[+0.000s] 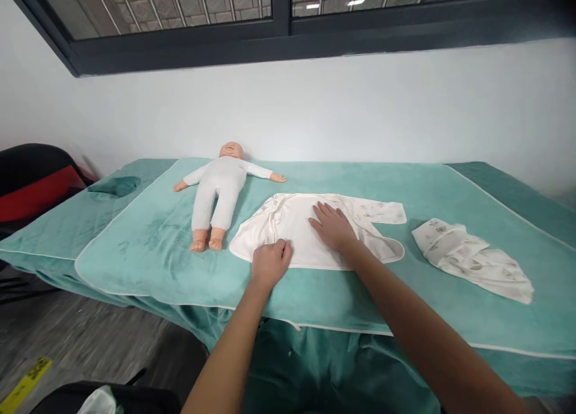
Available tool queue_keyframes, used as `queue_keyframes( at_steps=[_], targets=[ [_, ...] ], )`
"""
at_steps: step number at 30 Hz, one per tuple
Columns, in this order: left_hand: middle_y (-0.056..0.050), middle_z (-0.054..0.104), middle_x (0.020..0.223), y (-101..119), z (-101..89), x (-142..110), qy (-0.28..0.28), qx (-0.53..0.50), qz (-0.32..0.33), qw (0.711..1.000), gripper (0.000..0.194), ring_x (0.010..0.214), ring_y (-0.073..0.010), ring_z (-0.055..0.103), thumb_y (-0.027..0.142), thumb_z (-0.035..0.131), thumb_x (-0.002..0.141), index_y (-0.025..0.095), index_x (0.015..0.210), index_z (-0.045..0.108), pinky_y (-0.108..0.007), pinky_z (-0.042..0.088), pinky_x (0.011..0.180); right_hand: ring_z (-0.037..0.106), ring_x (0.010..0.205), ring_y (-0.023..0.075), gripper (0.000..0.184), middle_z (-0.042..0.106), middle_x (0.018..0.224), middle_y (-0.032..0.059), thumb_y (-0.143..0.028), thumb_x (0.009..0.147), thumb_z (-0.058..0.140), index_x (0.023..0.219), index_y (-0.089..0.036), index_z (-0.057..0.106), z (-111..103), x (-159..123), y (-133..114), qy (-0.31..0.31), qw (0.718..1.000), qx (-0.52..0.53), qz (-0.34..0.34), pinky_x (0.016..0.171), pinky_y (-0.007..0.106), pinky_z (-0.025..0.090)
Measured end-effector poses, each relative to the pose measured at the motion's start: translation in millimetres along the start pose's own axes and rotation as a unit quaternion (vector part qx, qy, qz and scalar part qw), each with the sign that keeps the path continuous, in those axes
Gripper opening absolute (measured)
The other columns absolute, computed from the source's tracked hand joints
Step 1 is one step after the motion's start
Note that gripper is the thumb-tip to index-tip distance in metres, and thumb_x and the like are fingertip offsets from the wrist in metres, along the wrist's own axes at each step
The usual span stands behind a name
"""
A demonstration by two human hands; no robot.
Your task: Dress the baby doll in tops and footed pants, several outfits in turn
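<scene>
A white baby shirt [310,222] with a small print on its sleeve lies spread out on the teal cover. One long sleeve stretches to the right, while the left side is bunched into folds. At the shirt's near left edge, my left hand [270,263] is closed, its fingers curled on the fabric and the thumb against them. My right hand [332,227] lies flat on the middle of the shirt with the fingers stretched out. Beyond my left hand, a baby doll [218,189] in a white bodysuit rests on its back, arms spread.
To the right lies a folded printed white cloth [472,258]. A teal cover [144,252] with white piping drapes the bed, which has a face hole [114,186] at its left end. A black and red chair [38,189] stands left. Behind are a white wall and a dark window frame [180,51].
</scene>
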State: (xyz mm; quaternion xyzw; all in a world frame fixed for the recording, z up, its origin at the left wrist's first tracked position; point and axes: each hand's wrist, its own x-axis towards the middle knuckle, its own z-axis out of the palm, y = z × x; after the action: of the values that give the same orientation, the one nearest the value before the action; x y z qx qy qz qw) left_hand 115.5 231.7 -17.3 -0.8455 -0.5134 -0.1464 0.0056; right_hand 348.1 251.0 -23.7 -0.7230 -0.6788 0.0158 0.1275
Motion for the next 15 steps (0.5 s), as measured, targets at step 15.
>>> queue_keyframes(
  at_steps=[15],
  targets=[
    [-0.008, 0.075, 0.072, -3, 1.2, 0, 0.015, -0.031, 0.008, 0.999, 0.047, 0.067, -0.0213, 0.068, 0.042, 0.032, 0.104, 0.021, 0.089, 0.072, -0.032, 0.029, 0.058, 0.03, 0.15, 0.0268, 0.056, 0.036, 0.161, 0.0097, -0.046, 0.105, 0.033, 0.15, -0.016, 0.045, -10, -60, 8, 0.013, 0.997, -0.013, -0.073, 0.121, 0.048, 0.027]
  ],
)
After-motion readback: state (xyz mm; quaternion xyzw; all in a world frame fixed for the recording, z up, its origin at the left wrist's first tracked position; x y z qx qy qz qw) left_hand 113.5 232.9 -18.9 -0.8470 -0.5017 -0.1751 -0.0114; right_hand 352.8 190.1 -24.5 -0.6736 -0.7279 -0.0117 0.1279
